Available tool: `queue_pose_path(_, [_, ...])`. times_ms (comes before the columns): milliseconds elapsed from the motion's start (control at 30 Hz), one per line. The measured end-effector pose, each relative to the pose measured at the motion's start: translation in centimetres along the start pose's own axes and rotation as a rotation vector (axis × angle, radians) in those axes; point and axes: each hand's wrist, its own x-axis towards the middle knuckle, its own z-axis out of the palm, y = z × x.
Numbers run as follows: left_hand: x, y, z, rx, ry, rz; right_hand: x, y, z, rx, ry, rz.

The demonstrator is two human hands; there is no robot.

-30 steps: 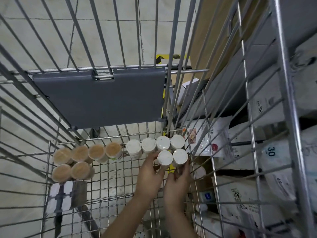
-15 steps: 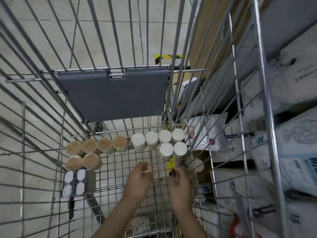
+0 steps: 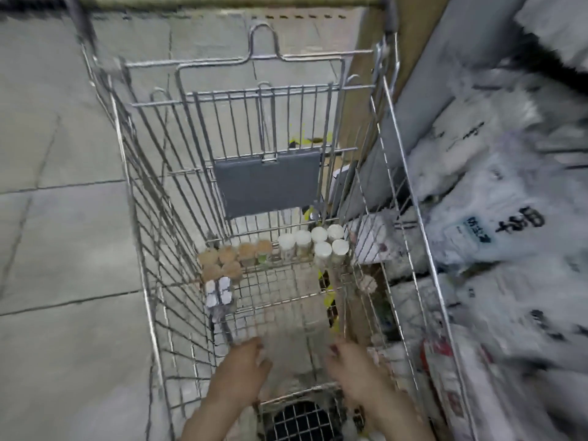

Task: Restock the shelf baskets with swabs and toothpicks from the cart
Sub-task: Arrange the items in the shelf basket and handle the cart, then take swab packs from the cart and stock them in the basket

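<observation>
my left hand (image 3: pixel 242 366) and right hand (image 3: pixel 353 366) are apart at the near end of the cart (image 3: pixel 149 281), both low over its wire floor. fingers look loosely curled, nothing in them that i can see, but the frame is blurred so no finer call. the jars sit at the far end, upright in a row against the grey flap (image 3: pixel 267 186): brown-top jars (image 3: pixel 227 259) left of the flap, white-top jars (image 3: pixel 318 243) right of it, well apart from both hands. long axes vertical, lids facing up. a small white pack (image 3: pixel 219 291) lies just near of the brown ones. white jars lie straight ahead of my right hand, so it's probably the nearer for them; left is nearer the brown. shelf bags (image 3: pixel 493 233) right of the cart.
</observation>
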Motion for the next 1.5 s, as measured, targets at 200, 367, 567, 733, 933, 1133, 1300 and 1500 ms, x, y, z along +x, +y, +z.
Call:
queue_pose_path(200, [-12.9,0.5,-2.2,-0.11,0.066,0.17,-13.6,-1.7,1.2,0.038,0.098,-0.063])
queue_pose_path(367, [-22.0,-0.8,-1.7,-0.197,0.038,0.215,-25.1,-0.9,3.4,0.075,0.196,-0.149])
queue_pose_path(567, [-30.6,-0.9,-0.5,-0.236,-0.043,0.264,-36.1,3.8,6.7,0.108,0.266,-0.062])
queue_pose_path(733, [-35.2,0.1,-0.1,-0.173,-0.035,0.361,-42.6,6.8,8.0,0.198,0.335,0.066])
queue_pose_path(933, [-39.2,2.9,1.6,-0.025,-0.035,0.459,-50.9,9.1,8.8,0.25,0.506,0.032])
queue_pose_path(1133, [-44.5,10.2,10.8,0.162,-0.187,0.623,-64.3,16.2,11.3,0.5,0.638,0.195])
queue_pose_path(1300, [-51.4,15.8,22.4,0.197,-0.436,0.723,-75.3,23.2,14.0,0.604,0.791,0.317])
queue_pose_path(1500, [-60.1,19.8,32.1,0.266,-0.596,0.933,-85.0,27.9,16.3,0.593,0.987,0.362])
